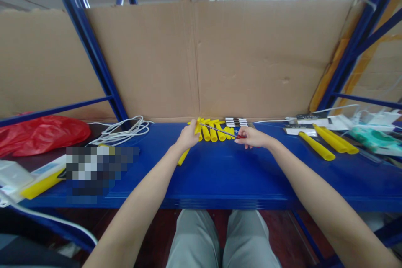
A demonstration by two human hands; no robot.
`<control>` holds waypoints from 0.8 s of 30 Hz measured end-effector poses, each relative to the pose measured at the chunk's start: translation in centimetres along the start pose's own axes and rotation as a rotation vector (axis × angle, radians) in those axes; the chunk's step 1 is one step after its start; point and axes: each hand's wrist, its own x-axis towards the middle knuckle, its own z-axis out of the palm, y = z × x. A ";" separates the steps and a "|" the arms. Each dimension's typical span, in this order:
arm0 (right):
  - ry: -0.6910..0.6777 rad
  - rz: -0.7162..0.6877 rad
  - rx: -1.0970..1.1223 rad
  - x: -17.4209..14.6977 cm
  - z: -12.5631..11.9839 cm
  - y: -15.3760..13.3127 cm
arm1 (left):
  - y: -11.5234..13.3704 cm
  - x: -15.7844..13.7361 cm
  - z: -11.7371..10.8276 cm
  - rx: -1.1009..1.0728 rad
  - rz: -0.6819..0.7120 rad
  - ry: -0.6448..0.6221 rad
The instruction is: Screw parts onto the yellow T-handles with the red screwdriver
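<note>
Both arms were stretched out over the blue table. The left hand pinched a yellow piece; the right hand gripped a red-handled screwdriver (its rod pointed left).

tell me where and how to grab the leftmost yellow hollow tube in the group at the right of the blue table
I'd grip that yellow hollow tube around its middle, from above and its left. Its long, round body lies lengthwise with blue table along its left, while more yellow tubes lie close on its right. The nearer right hand holds a red-handled metal tool.
</note>
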 end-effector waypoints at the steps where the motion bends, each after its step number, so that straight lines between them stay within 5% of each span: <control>1: 0.018 -0.008 0.010 0.2 0.1 0.2 | 0.0 0.0 0.0 0.002 0.000 0.002; 13: 0.045 -0.156 0.060 1.1 -0.6 2.1 | 0.0 -0.1 0.0 -0.035 0.001 0.015; 24: -0.003 -0.098 0.137 0.1 -1.2 1.4 | -0.1 0.0 0.1 -0.058 0.004 0.008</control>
